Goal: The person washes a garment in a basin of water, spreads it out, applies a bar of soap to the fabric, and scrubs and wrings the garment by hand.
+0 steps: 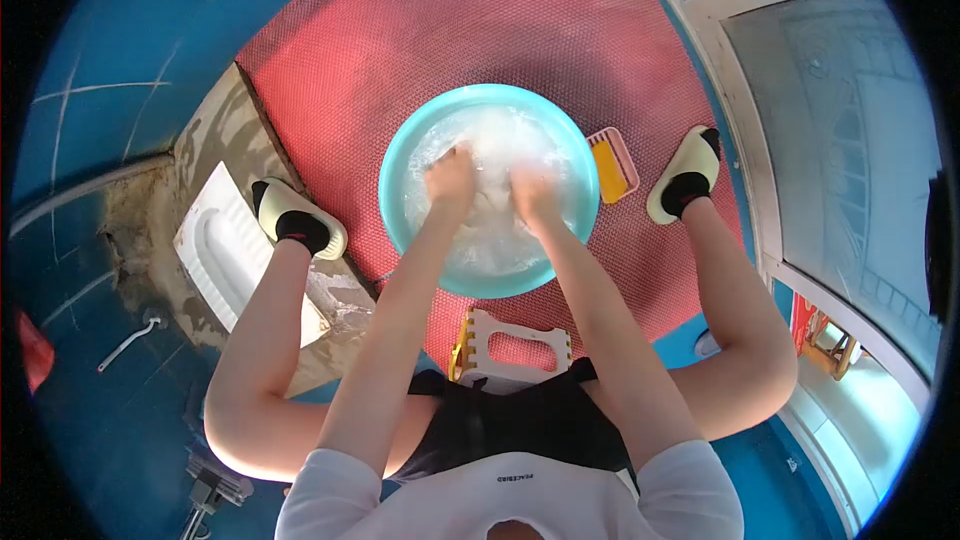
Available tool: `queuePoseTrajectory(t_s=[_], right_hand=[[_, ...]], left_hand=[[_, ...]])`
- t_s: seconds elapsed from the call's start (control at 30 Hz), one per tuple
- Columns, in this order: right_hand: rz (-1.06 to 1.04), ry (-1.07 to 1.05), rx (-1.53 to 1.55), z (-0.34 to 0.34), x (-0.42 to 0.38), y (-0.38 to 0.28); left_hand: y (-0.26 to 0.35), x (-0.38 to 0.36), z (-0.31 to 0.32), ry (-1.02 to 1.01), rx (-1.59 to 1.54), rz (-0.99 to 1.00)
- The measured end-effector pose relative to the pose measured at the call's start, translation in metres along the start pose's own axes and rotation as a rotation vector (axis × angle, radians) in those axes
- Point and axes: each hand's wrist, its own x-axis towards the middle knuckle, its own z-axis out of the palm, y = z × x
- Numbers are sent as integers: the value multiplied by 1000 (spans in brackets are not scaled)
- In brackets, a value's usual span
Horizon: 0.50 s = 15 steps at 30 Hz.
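A round turquoise basin (393, 185) stands on the red mat, holding foamy water and a whitish cloth-like mass (492, 145). My left hand (452, 180) is in the basin's left half, its fingers curled at the pale mass; what they grip is hidden by suds. My right hand (535, 190) is in the right half, blurred by motion, its fingers not clear. Just right of the basin lies a pink soap dish (630, 162) with a yellow bar (608, 172) in it.
A white folding stool (480, 340) stands below the basin. A white squat toilet (225, 245) is set in the floor at left. A white-framed door (850, 130) is at right. My feet in pale slippers (690, 165) flank the basin on the red mat (340, 90).
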Motion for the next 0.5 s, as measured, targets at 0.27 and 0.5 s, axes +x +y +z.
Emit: queuePoseTrajectory(t_s=[0.27,0.5], right_hand=[[-71,719,397,-28,-51,-10],[41,613,651,-32,-87,-8]], left_hand=[[-23,-65,22,402,-320,119],[-42,-109,24,422,-332,340]])
